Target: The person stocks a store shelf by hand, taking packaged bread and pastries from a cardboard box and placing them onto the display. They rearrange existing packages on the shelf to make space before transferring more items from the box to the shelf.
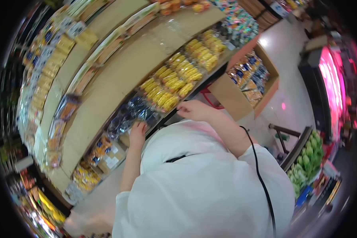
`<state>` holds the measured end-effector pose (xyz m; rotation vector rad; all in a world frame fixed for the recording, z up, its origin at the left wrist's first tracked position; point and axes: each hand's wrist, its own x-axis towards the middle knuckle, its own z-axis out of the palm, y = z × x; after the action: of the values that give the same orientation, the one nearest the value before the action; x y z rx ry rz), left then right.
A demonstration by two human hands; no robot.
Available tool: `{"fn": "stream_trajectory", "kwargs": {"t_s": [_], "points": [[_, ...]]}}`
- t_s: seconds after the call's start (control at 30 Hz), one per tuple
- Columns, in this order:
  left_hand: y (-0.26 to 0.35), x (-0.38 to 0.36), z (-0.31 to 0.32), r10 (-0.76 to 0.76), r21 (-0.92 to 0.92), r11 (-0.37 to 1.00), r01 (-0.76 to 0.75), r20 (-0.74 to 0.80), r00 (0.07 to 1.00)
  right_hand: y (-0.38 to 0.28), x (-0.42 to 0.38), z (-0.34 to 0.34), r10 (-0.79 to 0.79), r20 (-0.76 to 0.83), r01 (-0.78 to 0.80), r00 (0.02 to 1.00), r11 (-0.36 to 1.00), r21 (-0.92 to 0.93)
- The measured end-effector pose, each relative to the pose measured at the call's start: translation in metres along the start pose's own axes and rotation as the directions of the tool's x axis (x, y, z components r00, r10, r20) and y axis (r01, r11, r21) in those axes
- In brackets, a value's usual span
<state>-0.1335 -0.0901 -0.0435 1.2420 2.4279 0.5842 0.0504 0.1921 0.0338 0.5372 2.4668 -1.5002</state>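
Observation:
My left hand (138, 133) is at the front edge of the display, beside dark plastic-wrapped packets (133, 113). Its fingers are slightly bent and a little apart, and nothing shows in them. My right hand (192, 110) hovers by the shelf edge, near yellow packets (162, 95) set out in rows in clear wrap. The fingers of that hand curl inward, with no object visible in them. Both hands are apart from each other, in front of my white top.
A tiered display (107, 93) curves away to the left, lined with bagged goods (43, 85). On the floor to the right stands an open cardboard box (230, 95) of packets. Green vegetables (307, 156) fill a rack at far right. A black cable (260, 174) crosses my side.

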Motion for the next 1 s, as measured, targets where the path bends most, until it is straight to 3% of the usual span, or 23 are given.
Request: {"fn": "stream_trajectory", "kwargs": {"t_s": [0.07, 0.17, 0.27, 0.33, 0.37, 0.47, 0.57, 0.6, 0.7, 0.73, 0.77, 0.83, 0.87, 0.9, 0.97, 1.0], "points": [[0.006, -0.001, -0.013, 0.137, -0.057, 0.988, -0.144, -0.116, 0.984, -0.012, 0.0, 0.001, -0.021, 0.028, 0.021, 0.999, 1.0, -0.007], [0.044, -0.004, -0.056, 0.117, -0.315, 0.94, -0.128, -0.054, 0.992, -0.026, -0.003, -0.002, -0.115, 0.038, 0.116, 0.993, 0.993, -0.013], [0.092, 0.004, -0.107, -0.048, -0.306, 0.941, 0.142, 0.297, 0.954, -0.036, -0.012, -0.005, -0.304, -0.061, 0.305, 0.951, 0.952, 0.01], [0.113, 0.017, -0.103, 0.106, -0.368, 0.929, -0.034, 0.177, 0.978, -0.043, -0.023, -0.012, -0.462, -0.168, 0.472, 0.871, 0.881, 0.026], [0.126, 0.026, -0.1, 0.181, -0.391, 0.912, -0.123, 0.113, 0.977, -0.044, -0.027, -0.02, -0.454, -0.121, 0.463, 0.883, 0.884, 0.064], [0.169, 0.057, -0.088, 0.179, -0.432, 0.896, -0.1, 0.146, 0.973, -0.045, -0.047, -0.053, -0.432, -0.025, 0.429, 0.902, 0.886, 0.174], [0.212, 0.085, -0.059, 0.166, -0.601, 0.797, -0.059, 0.123, 0.978, -0.02, -0.067, -0.085, -0.257, -0.015, 0.254, 0.966, 0.945, 0.205], [0.224, 0.092, -0.048, 0.162, -0.757, 0.653, 0.03, 0.178, 0.971, -0.008, -0.075, -0.097, -0.227, -0.034, 0.23, 0.973, 0.951, 0.205], [0.263, 0.108, -0.021, 0.131, -0.885, 0.457, 0.085, 0.162, 0.978, 0.048, -0.107, -0.136, -0.122, -0.125, 0.149, 0.985, 0.96, 0.238], [0.267, 0.114, -0.014, 0.148, -0.863, 0.495, 0.097, 0.194, 0.97, 0.062, -0.121, -0.157, -0.073, -0.174, 0.118, 0.982, 0.956, 0.268], [0.274, 0.119, -0.008, 0.15, -0.843, 0.527, 0.105, 0.214, 0.965, 0.074, -0.143, -0.181, 0.133, -0.195, -0.069, 0.972, 0.95, 0.303], [0.288, 0.125, 0.004, 0.146, -0.798, 0.59, 0.124, 0.257, 0.956, 0.16, -0.164, -0.205, 0.157, -0.418, -0.073, 0.895, 0.975, 0.211], [0.292, 0.128, 0.014, 0.137, -0.776, 0.615, 0.143, 0.283, 0.949, 0.201, -0.183, -0.23, 0.317, -0.413, -0.152, 0.853, 0.91, 0.385], [0.298, 0.129, 0.021, 0.135, -0.758, 0.634, 0.155, 0.305, 0.943, 0.249, -0.196, -0.244, 0.319, -0.606, -0.282, 0.729, 0.946, 0.158], [0.312, 0.132, 0.032, 0.131, -0.721, 0.671, 0.175, 0.348, 0.928, 0.34, -0.221, -0.268, 0.465, -0.708, -0.453, 0.532, 0.862, 0.226], [0.322, 0.133, 0.034, 0.112, -0.72, 0.662, 0.209, 0.371, 0.922, 0.372, -0.232, -0.282, 0.491, -0.712, -0.503, 0.502, 0.835, 0.222]]}}
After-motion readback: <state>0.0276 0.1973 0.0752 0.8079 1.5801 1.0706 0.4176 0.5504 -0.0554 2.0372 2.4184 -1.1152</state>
